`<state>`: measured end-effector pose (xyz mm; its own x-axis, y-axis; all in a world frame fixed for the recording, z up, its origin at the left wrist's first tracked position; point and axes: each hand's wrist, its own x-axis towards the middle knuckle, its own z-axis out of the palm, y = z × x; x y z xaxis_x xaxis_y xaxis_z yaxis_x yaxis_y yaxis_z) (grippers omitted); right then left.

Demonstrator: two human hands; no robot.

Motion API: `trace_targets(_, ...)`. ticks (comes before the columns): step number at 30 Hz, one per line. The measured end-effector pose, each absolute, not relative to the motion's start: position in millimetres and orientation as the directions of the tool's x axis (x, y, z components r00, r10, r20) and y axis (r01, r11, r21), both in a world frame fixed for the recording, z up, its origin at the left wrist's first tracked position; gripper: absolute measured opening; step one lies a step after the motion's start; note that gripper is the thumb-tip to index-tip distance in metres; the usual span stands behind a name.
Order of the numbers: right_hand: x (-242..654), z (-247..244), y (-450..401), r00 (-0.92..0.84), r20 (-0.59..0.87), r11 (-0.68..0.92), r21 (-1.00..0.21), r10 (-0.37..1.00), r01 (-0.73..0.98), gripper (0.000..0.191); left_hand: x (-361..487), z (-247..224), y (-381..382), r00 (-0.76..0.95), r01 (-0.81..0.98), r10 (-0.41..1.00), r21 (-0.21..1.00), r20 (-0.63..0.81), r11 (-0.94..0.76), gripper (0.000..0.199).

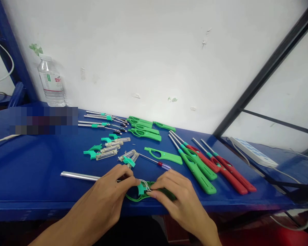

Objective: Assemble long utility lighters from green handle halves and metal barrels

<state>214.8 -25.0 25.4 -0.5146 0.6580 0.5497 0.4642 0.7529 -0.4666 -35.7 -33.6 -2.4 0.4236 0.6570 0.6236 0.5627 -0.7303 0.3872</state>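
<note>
Near the table's front edge lies a green lighter half-shell (133, 198) with a teal trigger piece (141, 189) and thin white wires (145, 183) in it. My left hand (113, 191) pinches at the shell's left part, beside the trigger, over the inner end of a metal tube (79, 176) that points left. The fingers of my right hand (176, 193) are closed on the wires at the shell's middle, partly covering its right part. Just behind the hands are clear fuel tanks (109, 153) with teal pieces, and a screwdriver (164, 166) with a clear handle.
Several green half-shells (166, 156) and metal tubes with wires (94, 125) lie behind. Assembled green lighters (197, 172) and red lighters (232, 174) are at the right. A water bottle (51, 83) stands by the wall; a power strip (254, 152) is far right.
</note>
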Motion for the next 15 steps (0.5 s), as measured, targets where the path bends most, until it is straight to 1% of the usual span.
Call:
trace_targets(7,215.1,24.2,-24.9,-0.521,0.553,0.759,-0.452,0.65,0.468,0.021,-37.7,-5.5,-34.0,0.419,0.577,0.667,0.387,0.616,-0.719,0.053)
trace_targets(11,215.0,24.6,-25.5,-0.515,0.548,0.752,-0.462,0.659,0.47,0.021,-37.5,-4.4,-33.7,0.423,0.601,0.674,0.369,0.606,-0.709,0.059)
trace_targets(15,214.9,25.2,-25.7,-0.514,0.546,0.75,-0.469,0.661,0.466,0.022,-37.5,-3.3,-31.9,0.443,0.589,0.634,0.327,0.634,-0.739,0.063)
